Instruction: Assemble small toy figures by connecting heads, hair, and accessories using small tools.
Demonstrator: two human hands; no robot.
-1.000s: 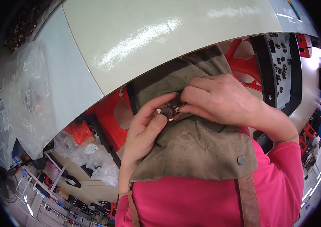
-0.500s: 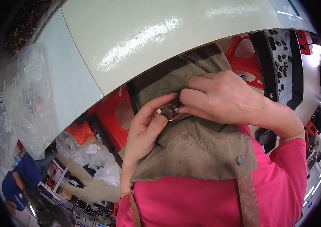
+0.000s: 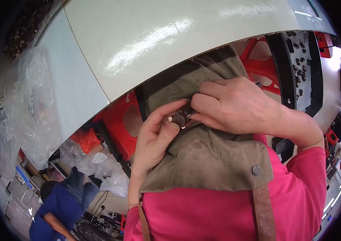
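One small dark brown rounded piece (image 3: 180, 119) with two pale tips showing is pinched between the thumb and forefinger of the left hand (image 3: 154, 138), just off the table's near edge, over the olive-brown cloth apron (image 3: 206, 164). The right hand (image 3: 234, 105) has thumb and forefinger drawn together at its right side; whether they grip it cannot be told. Beyond lies the glossy pale table (image 3: 178, 44); right of it, one black tray (image 3: 281, 68) holds over ten small dark pieces. The piece's round end points lower left, long axis slanting to upper right.
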